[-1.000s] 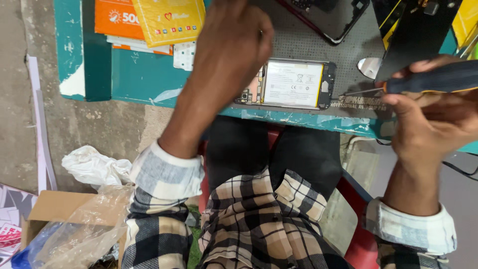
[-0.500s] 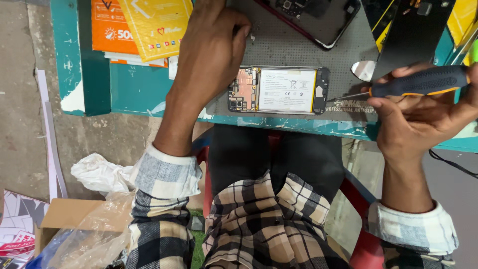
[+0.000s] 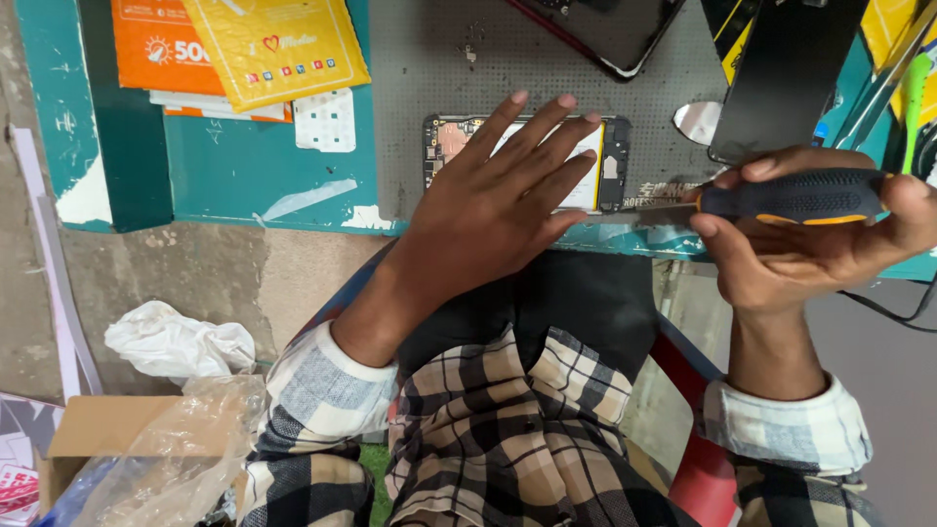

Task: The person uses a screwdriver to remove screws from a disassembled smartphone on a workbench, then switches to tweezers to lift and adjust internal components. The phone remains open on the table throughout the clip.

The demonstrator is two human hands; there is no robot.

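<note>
An opened phone [image 3: 612, 164] with its back off and its white battery showing lies on a grey perforated mat [image 3: 420, 78] at the front of a teal workbench. My left hand [image 3: 498, 200] lies flat over it, fingers spread, covering most of the battery. My right hand [image 3: 810, 249] grips a screwdriver [image 3: 791, 197] with a black and orange handle. Its metal shaft points left, with the tip at the phone's right end.
Orange and yellow packets [image 3: 244, 44] lie at the back left of the bench. A dark phone [image 3: 610, 29] and a black panel [image 3: 781, 68] sit behind the mat, with a small round mirror [image 3: 699, 121]. On the floor at left lie crumpled plastic [image 3: 176, 342] and a cardboard box [image 3: 88, 439].
My left hand came down from behind the phone and now lies flat across it. My right hand brought the screwdriver tip toward the phone's right end.
</note>
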